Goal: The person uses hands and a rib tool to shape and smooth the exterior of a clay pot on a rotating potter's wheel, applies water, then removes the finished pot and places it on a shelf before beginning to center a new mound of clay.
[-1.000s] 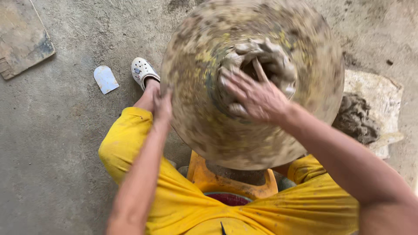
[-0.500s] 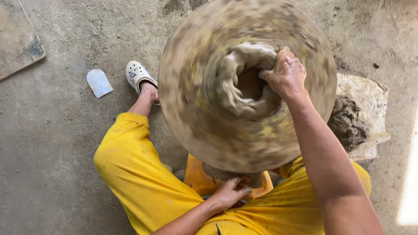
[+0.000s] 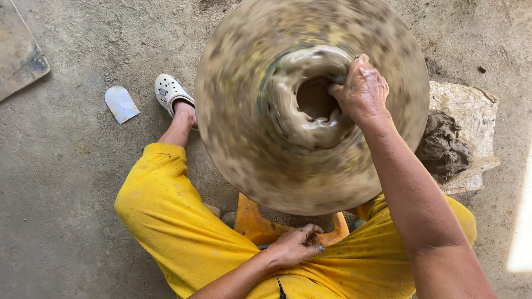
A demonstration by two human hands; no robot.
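Observation:
A round potter's wheel (image 3: 249, 160), smeared with clay and blurred by spinning, fills the middle of the view. On its centre sits a lump of wet grey-brown clay (image 3: 293, 105) with a hollow in the middle. My right hand (image 3: 363, 88) rests on the clay's right rim, fingers curled into the hollow. My left hand (image 3: 296, 246) lies low by my lap, fingers bent against the orange stool (image 3: 252, 227) under the wheel's near edge. My legs are in yellow cloth (image 3: 166, 221).
A pile of raw dark clay (image 3: 443, 144) lies on a pale sheet (image 3: 471, 105) right of the wheel. My foot in a white clog (image 3: 169, 91) is at the left, with a pale flat scrap (image 3: 121, 103) beside it. A flat board (image 3: 19, 52) sits far left on the concrete floor.
My left hand left the wheel's left edge and dropped to my lap by the stool. My right hand shifted from the clay's front to its right rim; the hollow has widened.

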